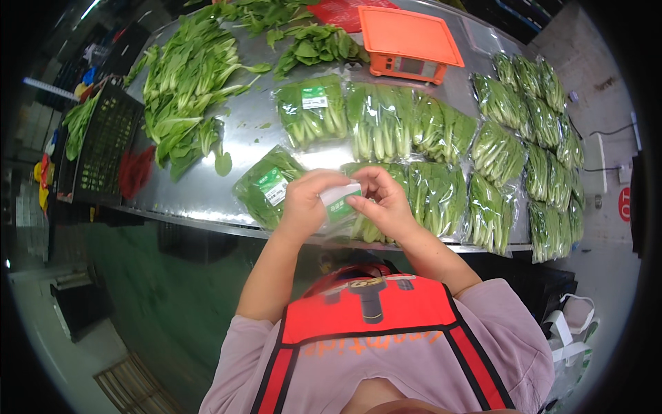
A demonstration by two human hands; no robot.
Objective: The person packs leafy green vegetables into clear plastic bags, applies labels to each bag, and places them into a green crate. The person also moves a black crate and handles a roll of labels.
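In front of my chest, a white and green label (339, 202), perhaps one of a stack, is held between both hands. My left hand (306, 199) grips its left side, while the thumb of my right hand (384, 202) presses on its right edge and the fingers curl behind. Clear plastic film shows just below the label. Left of my left hand lies a bag of leafy greens (266, 181) with a similar label on it. Partly hidden behind my right hand is another bag of greens (370, 233). A second labelled bag (310, 114) lies farther back.
Several bagged greens (437, 199) cover the right of the metal table (248, 150). Loose greens (191, 88) are heaped at the left, near a black crate (106, 145) and red netting (135, 172). An orange scale (408, 41) stands at the back beside a red bag (341, 13).
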